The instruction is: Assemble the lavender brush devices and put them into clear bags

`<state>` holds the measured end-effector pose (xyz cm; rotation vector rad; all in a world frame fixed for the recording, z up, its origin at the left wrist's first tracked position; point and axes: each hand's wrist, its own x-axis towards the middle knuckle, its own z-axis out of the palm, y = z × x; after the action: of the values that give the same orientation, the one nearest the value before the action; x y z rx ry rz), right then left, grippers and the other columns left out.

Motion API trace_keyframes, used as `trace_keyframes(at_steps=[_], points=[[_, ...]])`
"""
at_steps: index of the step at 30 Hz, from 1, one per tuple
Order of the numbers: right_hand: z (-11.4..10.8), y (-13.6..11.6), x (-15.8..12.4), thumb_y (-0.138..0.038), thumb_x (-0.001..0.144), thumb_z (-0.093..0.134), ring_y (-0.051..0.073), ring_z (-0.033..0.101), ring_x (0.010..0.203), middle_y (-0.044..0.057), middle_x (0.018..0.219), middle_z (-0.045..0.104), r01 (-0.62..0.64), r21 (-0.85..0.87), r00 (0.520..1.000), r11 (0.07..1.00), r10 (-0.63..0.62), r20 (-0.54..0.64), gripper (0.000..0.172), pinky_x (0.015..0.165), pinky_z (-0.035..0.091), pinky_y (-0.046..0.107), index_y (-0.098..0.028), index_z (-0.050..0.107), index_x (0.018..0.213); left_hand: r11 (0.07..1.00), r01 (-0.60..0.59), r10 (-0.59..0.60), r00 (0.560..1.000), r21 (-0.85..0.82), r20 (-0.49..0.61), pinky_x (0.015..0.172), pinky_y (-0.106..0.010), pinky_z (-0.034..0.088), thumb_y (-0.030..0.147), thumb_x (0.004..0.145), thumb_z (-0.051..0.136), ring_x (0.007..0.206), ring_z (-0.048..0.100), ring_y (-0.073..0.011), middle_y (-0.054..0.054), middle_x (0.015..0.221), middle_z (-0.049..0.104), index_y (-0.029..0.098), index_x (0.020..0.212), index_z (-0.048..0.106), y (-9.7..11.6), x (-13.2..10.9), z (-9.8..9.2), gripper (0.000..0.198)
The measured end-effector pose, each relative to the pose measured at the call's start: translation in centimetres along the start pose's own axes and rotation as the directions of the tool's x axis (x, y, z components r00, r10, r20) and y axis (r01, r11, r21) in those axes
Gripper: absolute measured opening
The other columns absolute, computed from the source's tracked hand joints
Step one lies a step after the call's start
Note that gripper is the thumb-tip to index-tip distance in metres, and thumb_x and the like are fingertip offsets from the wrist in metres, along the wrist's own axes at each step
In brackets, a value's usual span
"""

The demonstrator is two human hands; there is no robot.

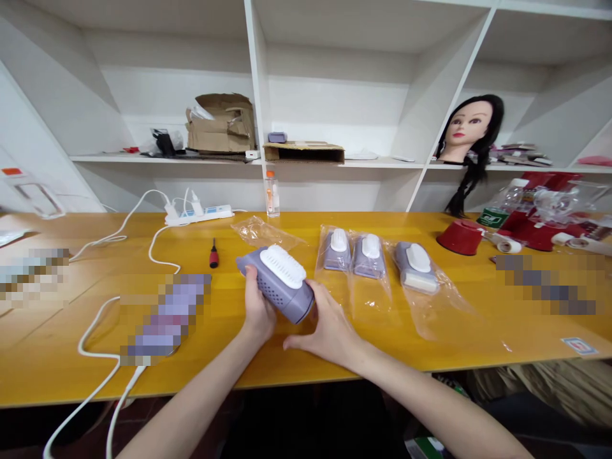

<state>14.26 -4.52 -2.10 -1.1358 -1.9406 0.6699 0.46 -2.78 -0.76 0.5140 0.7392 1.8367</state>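
A purple-grey handheld device with a white slotted plate on top and a patch of small holes in its side [277, 294] is held tilted above the table. My left hand [259, 312] grips its left end, thumb on the near side. At its right end, my right hand [329, 328] touches it with the fingers, which are partly hidden behind it; the thumb is spread away. Farther right lie three similar purple-and-white devices, a left one [337, 255], a middle one [368, 260] and a right one [415, 273], on or in clear plastic bags [430, 315].
A crumpled clear bag [261, 231] lies behind the held device. Left are a red-handled screwdriver [214, 256], a blurred phone [167, 315] with white cables and a power strip [201, 215]. A clear bottle [272, 194] stands behind. Red cone-shaped parts [459, 237] are at right.
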Motion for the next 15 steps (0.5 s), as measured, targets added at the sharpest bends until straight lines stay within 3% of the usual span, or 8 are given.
trace_keyframes(at_steps=[1,3,6,8,10,12,15], points=[[0.0,0.1,0.0,-0.046,0.046,0.080,0.026,0.054,0.101,0.011,0.119,0.053,0.013,-0.032,1.000,0.999,-0.014,-0.028,0.092,0.080,0.045,0.040,-0.022,0.039,0.125,1.000,0.020,-0.020,0.999,0.004,0.035,0.094,-0.032,0.043,0.059,0.080,0.043,0.116,0.050,-0.0229,-0.006,0.118,0.060,0.022,0.115,0.055,0.2,0.0,0.0,0.053],[-0.1,0.4,0.2,-0.044,0.057,0.073,0.024,0.060,0.086,0.009,0.103,0.060,-0.020,0.042,1.000,0.999,0.021,-0.019,0.073,0.070,0.046,0.037,-0.020,0.043,0.119,0.994,0.106,-0.110,0.981,0.032,0.157,0.092,-0.034,0.043,0.061,0.079,0.041,0.115,0.050,-0.0240,-0.008,0.118,0.059,0.020,0.116,0.055,0.5,-0.1,-0.2,0.057],[-0.8,1.0,0.8,-0.051,0.071,0.057,0.016,0.061,0.053,0.004,0.077,0.062,-0.144,0.438,0.984,0.887,0.079,0.163,0.047,0.046,0.039,0.025,-0.017,0.047,0.101,0.976,0.176,-0.210,0.925,0.131,0.318,0.087,-0.036,0.046,0.061,0.073,0.052,0.107,0.055,-0.0256,-0.009,0.113,0.061,0.018,0.112,0.057,0.5,0.0,-0.8,0.058],[-1.2,1.1,1.0,-0.052,0.074,0.051,0.015,0.061,0.045,0.003,0.070,0.061,-0.260,0.646,0.944,0.718,0.048,0.326,0.040,0.039,0.032,0.021,-0.017,0.046,0.091,0.970,0.152,-0.207,0.927,0.191,0.313,0.084,-0.035,0.047,0.049,0.066,0.066,0.099,0.058,-0.0248,-0.008,0.104,0.065,0.017,0.104,0.059,0.1,0.0,-1.3,0.050],[-1.4,1.0,1.1,-0.049,0.072,0.054,0.016,0.063,0.046,0.004,0.071,0.063,-0.356,0.711,0.902,0.606,0.023,0.431,0.037,0.038,0.030,0.019,-0.016,0.047,0.089,0.966,0.124,-0.185,0.945,0.229,0.271,0.082,-0.034,0.047,0.039,0.062,0.072,0.094,0.060,-0.0238,-0.007,0.098,0.066,0.016,0.099,0.059,-0.3,0.0,-1.6,0.045],[-1.4,0.8,1.1,-0.041,0.070,0.057,0.015,0.064,0.047,0.005,0.073,0.065,-0.419,0.718,0.877,0.556,0.042,0.479,0.034,0.038,0.031,0.018,-0.015,0.049,0.089,0.965,0.070,-0.137,0.957,0.254,0.255,0.083,-0.035,0.046,0.036,0.063,0.072,0.094,0.060,-0.0235,-0.006,0.098,0.066,0.016,0.100,0.058,-0.7,0.0,-1.8,0.045],[-1.3,0.5,1.1,-0.031,0.066,0.061,0.015,0.064,0.046,0.003,0.070,0.065,-0.446,0.711,0.881,0.544,0.126,0.456,0.027,0.038,0.032,0.018,-0.014,0.050,0.084,0.949,-0.055,-0.029,0.965,0.311,0.262,0.084,-0.033,0.045,0.034,0.065,0.071,0.094,0.059,-0.0216,-0.005,0.099,0.065,0.017,0.102,0.057,-0.8,-0.2,-1.6,0.043]])
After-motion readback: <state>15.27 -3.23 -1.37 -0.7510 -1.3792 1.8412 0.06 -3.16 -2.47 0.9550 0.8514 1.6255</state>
